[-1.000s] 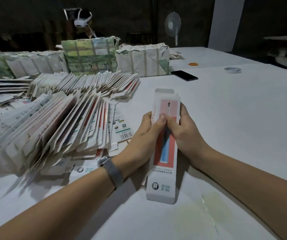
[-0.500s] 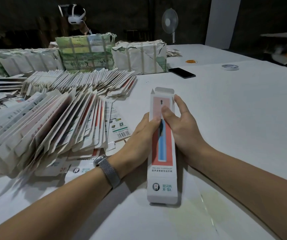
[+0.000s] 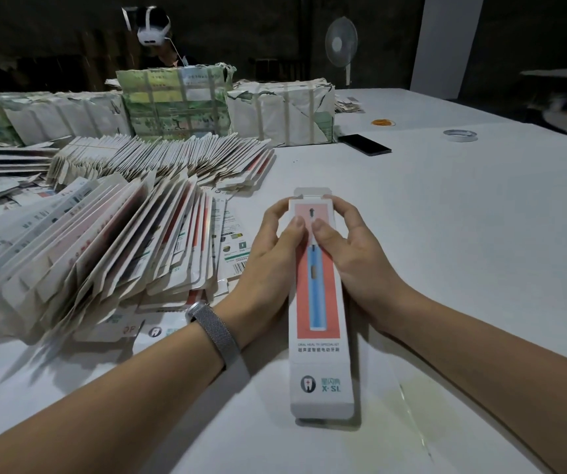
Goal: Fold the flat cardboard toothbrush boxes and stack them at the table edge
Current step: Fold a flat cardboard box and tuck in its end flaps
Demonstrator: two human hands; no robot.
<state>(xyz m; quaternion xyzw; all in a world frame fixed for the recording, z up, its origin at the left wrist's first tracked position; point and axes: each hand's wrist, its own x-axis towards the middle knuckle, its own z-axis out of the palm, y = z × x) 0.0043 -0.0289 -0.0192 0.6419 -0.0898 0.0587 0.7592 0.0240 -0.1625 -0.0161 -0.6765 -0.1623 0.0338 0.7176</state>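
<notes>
Gripping toothbrush box (image 3: 316, 302), both hands (image 3: 312, 258).

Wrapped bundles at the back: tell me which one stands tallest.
The green-printed bundle, in the middle of the row. Its top rises above the white bundle to its right and the lower bundles to its left.
</notes>
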